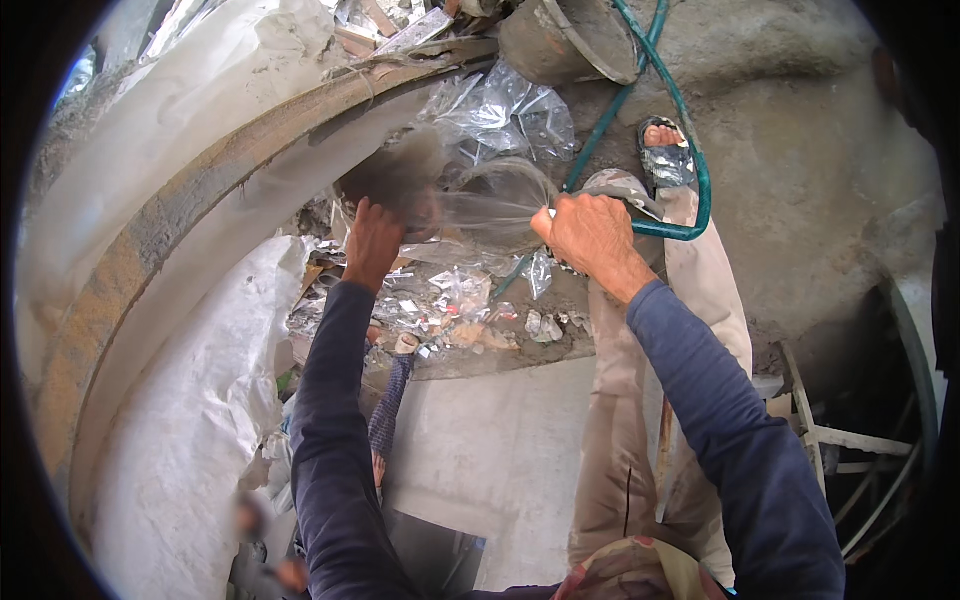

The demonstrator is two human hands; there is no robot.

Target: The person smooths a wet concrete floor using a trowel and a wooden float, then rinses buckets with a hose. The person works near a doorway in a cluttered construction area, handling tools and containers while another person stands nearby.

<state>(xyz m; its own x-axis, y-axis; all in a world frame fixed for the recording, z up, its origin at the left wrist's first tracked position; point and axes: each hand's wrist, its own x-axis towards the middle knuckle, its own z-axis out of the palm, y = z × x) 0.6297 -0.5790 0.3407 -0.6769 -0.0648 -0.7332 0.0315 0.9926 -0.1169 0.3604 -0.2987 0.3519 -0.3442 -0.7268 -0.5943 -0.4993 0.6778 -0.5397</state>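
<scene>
My right hand [597, 238] is closed round the end of a green hose [672, 231]. Water [485, 212] fans out leftward from the hose end, toward a dark, brownish flat thing [392, 178], too smeared to name. My left hand [374, 240] grips the near edge of that dark thing, its fingers curled and partly hidden. Crumpled clear plastic [510, 115] lies just beyond the spray. The hose bends sharply right of my right hand and runs away to the far side.
A mud-stained bucket [560, 45] lies tilted at the far side. A curved rusty metal edge [150, 235] and a white sheet [190, 430] line the left. Scattered rubble [460, 310] borders a grey slab [490, 430]. Another person's patterned trouser leg [390, 405] shows below my left arm.
</scene>
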